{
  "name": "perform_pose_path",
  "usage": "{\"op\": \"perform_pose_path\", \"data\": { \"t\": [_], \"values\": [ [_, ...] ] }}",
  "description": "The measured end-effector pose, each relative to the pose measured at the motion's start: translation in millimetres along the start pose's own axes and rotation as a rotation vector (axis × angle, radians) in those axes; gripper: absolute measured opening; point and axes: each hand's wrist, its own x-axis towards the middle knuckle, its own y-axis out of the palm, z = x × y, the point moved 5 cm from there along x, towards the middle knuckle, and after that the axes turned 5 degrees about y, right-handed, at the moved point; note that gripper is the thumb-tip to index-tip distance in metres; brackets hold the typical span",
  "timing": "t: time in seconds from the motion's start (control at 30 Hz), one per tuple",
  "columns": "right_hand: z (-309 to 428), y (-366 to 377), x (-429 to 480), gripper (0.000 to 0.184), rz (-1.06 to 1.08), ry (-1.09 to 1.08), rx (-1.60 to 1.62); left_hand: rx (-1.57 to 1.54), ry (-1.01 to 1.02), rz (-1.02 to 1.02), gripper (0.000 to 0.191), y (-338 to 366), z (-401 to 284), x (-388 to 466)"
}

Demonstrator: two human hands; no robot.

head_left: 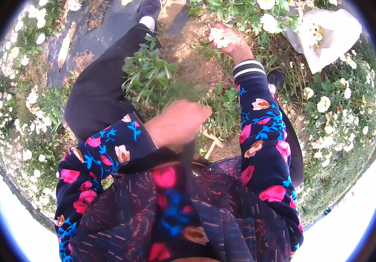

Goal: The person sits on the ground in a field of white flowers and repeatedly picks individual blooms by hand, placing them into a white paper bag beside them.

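Note:
My right hand point(229, 41) is turned palm up at the upper middle, its fingers curled around several white flower heads point(219, 36). Lower and nearer my body is my left hand point(179, 122), blurred, with fingers bent; whether anything is in it cannot be told. Green leafy stems point(150, 72) stand just beyond it, partly blurred. To the right of my right hand, a white plastic bag point(342, 32) lies with its mouth open, and picked white flower heads point(315, 34) show inside.
White-flowered plants point(325, 104) grow thickly on the right, with more bushes point(34, 121) on the left. Black plastic sheeting point(93, 29), torn in places, covers soil at the upper left. My bent legs flank the leafy stems. Bare soil point(204, 68) shows between them.

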Motion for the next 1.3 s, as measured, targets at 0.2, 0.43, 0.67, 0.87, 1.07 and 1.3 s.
{"op": "perform_pose_path", "data": {
  "t": [0.2,0.43,0.67,0.87,1.07,1.3],
  "values": [
    [21.2,44.0,-147.6,0.020,0.353,-0.290,-0.121,-0.267,0.029,-0.456,0.014,-51.7,22.7,-6.6],
    [12.7,68.3,-304.9,0.012,0.376,-0.598,0.137,-0.869,0.065,-0.704,0.014,-98.8,22.8,-47.2],
    [-83.1,-37.2,-250.6,0.031,-0.246,-0.407,-0.162,-0.943,0.239,-0.749,0.023,-36.0,-26.6,-92.6],
    [-133.4,26.7,-171.5,0.041,0.073,-0.664,-0.191,-1.369,-0.392,-0.426,0.017,106.4,16.6,-98.9],
    [-116.7,71.1,-162.1,0.028,-0.033,-0.565,-0.313,-1.205,-0.408,-0.410,0.019,96.1,23.2,-96.9],
    [-124.8,40.5,-153.7,0.024,-0.263,-0.945,-0.826,-1.090,-0.330,-0.429,0.017,91.6,17.2,-93.4]
  ]
}}
